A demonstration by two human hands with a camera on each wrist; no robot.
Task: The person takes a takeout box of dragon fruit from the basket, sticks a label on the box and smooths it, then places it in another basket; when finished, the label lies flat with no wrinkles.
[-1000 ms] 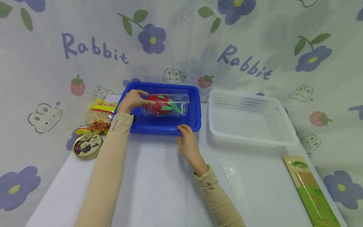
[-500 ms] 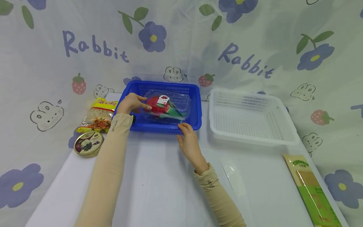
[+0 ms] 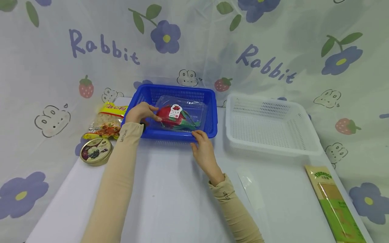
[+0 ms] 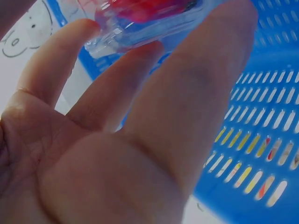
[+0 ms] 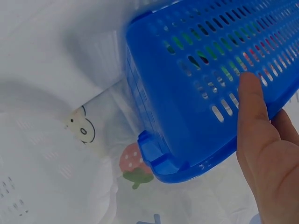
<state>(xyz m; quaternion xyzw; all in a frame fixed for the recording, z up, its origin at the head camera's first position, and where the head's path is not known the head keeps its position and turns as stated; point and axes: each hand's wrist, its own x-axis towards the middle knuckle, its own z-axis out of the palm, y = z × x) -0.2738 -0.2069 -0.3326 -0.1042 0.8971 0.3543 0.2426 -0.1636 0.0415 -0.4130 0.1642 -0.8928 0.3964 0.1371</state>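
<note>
- The clear box (image 3: 182, 114) with a red fruit inside was seen lying in the blue basket (image 3: 209, 130), near the worktop's (image 3: 170, 195) far edge.
- The box's left end was touched by the left hand (image 3: 141, 112); its fingers (image 4: 187, 93) were stretched out almost straight and slightly spread against the box's underside.
- The basket's near wall was touched by the right hand (image 3: 203, 150), fingers (image 5: 254, 116) straight and pressed together, nothing pinched.
- A white basket (image 3: 304, 145) was set just right of the blue one.
- A snack bag (image 3: 106, 123) and a round tin (image 3: 95, 152) were placed at the left edge.
- A green packet (image 3: 337, 206) was laid at the near right corner.
</note>
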